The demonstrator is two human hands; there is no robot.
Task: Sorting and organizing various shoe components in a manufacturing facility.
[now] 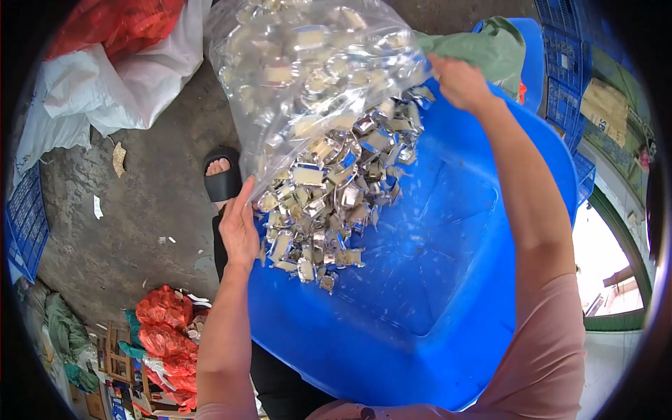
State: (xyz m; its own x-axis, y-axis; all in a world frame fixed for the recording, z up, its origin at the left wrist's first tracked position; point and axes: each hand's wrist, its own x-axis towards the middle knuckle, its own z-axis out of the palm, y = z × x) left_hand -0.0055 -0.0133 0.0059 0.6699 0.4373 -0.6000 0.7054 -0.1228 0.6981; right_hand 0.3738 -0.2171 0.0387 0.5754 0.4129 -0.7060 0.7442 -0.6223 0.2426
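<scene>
A large clear plastic bag (280, 77) full of small silvery pieces leans over a blue plastic tub (448, 280). Out of its open mouth a heap of small metallic pieces (329, 196), silver with pale and blue parts, spills onto the tub's bottom. On the left, my left hand (240, 227) grips the near edge of the bag's mouth. Farther off at the right, my right hand (458, 80) is closed on the other side of the same mouth. The bag's edge is stretched between both hands. Exactly what the pieces are, I cannot make out.
White sacks (126, 84) with a red bag (126, 28) lie at the far left. Red bags (168, 336) sit at the lower left. Blue crates (563, 70) stack at the right, near green cloth (483, 52). A sandalled foot (220, 171) stands beside the tub.
</scene>
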